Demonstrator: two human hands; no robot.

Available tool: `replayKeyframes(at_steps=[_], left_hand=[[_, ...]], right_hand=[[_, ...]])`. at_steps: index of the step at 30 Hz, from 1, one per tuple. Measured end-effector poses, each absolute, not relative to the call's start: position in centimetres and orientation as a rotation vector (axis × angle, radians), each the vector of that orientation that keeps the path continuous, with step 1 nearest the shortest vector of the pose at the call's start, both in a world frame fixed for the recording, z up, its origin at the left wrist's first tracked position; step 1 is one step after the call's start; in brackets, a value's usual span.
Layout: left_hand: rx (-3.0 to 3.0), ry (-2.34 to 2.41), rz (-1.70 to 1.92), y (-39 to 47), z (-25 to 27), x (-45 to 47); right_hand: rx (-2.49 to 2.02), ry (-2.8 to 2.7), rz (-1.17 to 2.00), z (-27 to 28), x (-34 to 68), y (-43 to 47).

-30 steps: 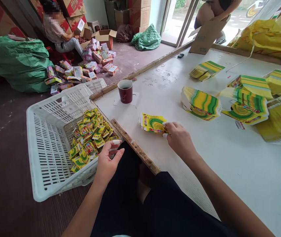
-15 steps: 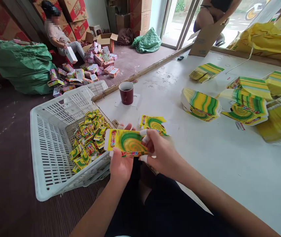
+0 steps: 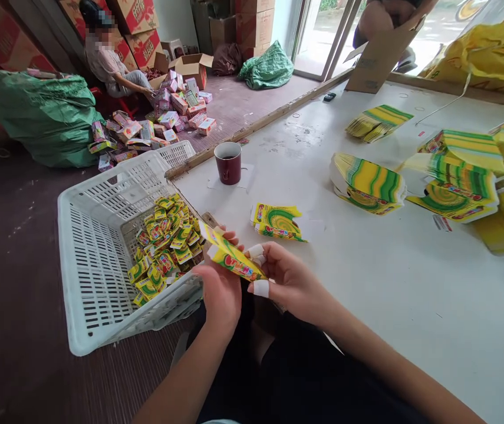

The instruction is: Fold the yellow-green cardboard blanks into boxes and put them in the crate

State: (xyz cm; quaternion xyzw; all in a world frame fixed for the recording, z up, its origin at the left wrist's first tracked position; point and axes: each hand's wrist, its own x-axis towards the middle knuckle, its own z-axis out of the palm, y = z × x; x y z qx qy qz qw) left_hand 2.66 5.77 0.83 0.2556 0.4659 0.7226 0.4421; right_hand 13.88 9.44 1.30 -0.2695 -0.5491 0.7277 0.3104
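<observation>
A small yellow-and-green cardboard box [image 3: 235, 257] is tilted between my hands, its printed narrow side toward me and white flaps at its left end. My left hand [image 3: 221, 294] cradles it from the left, fingers behind it and thumb held away from it. At the box's right end, my right hand [image 3: 289, 280] pinches it between thumb and fingers; white tape wraps several fingertips. Just beyond lie flattened yellow boxes [image 3: 278, 222] on the white table [image 3: 366, 277]. To the left, a white plastic basket [image 3: 96, 341] holds many small yellow boxes [image 3: 163, 259].
A maroon mug [image 3: 229, 168] stands on the table near its wooden edge strip. Stacks of flat yellow-green boxes [image 3: 371, 182] lie at the right. Beyond the basket, a seated person [image 3: 105, 65] is beside piled boxes [image 3: 172, 118] and a green sack [image 3: 39, 118]. Another person [image 3: 382, 20] is behind a cardboard sheet.
The box has turned from showing its broad swirl face to showing its narrow lettered side. My left thumb has come off it. The seated person's white box is no longer in their hands.
</observation>
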Motion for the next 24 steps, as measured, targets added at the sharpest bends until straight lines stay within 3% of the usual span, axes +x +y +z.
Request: replayKeyframes(at_steps=[9, 14, 19, 24], left_hand=[[0.465, 1.066, 1.862, 4.7, -0.4, 2.6], [0.445, 1.094, 1.843, 4.5, -0.5, 2.3], [0.572, 1.151, 1.846, 4.7, -0.5, 1.5], [0.711, 1.224, 1.773, 4.9, -0.3, -1.4]], right_hand=[[-0.721, -1.069, 2.086, 2.0, 14.9, 9.7], [-0.825, -1.052, 1.983, 1.4, 14.7, 9.7], [-0.945, -1.476, 1.607, 0.5, 15.2, 9.9], [-0.908, -1.985, 0.839, 0.4, 16.3, 10.5]])
